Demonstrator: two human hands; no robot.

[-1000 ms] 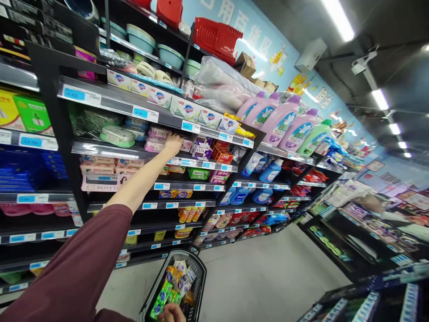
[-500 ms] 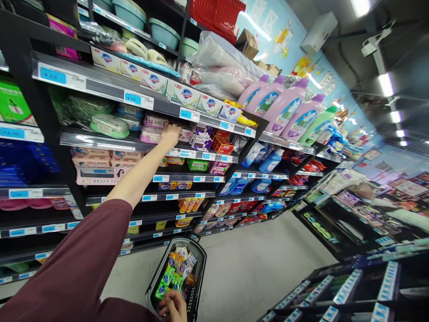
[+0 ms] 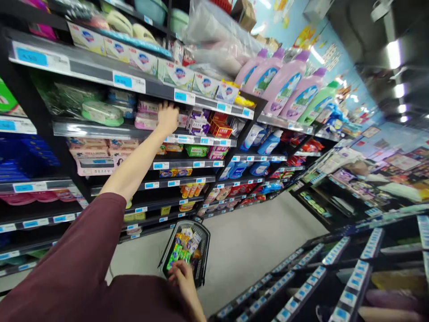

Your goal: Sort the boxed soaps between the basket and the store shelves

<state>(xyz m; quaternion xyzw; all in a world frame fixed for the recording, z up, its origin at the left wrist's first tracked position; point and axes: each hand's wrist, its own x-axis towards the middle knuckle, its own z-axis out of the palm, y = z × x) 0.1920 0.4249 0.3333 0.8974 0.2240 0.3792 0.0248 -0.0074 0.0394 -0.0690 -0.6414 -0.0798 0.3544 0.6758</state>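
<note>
My left hand (image 3: 168,118) reaches onto a middle shelf, its fingers stretched forward and apart beside pink soap boxes (image 3: 146,120). The fingertips are partly in the shade of the shelf above, and I see nothing held in them. Purple and white LUX soap boxes (image 3: 198,126) stand just right of this hand, with red boxes (image 3: 220,125) beyond them. Low in the view, my right hand (image 3: 182,278) hangs with loosely bent fingers above a dark shopping basket (image 3: 205,243). Green packs (image 3: 174,256) and white and yellow boxes (image 3: 188,239) lie in the basket.
White soap boxes (image 3: 179,75) line the shelf edge above. Large pink detergent bottles (image 3: 286,87) stand to the right. The basket is on the pale floor (image 3: 248,237), and another shelving unit (image 3: 321,273) runs along the lower right.
The view has shifted, so the basket appears farther right. My left hand has lifted slightly, with its fingers showing more on top. My right hand remains near the basket.
</note>
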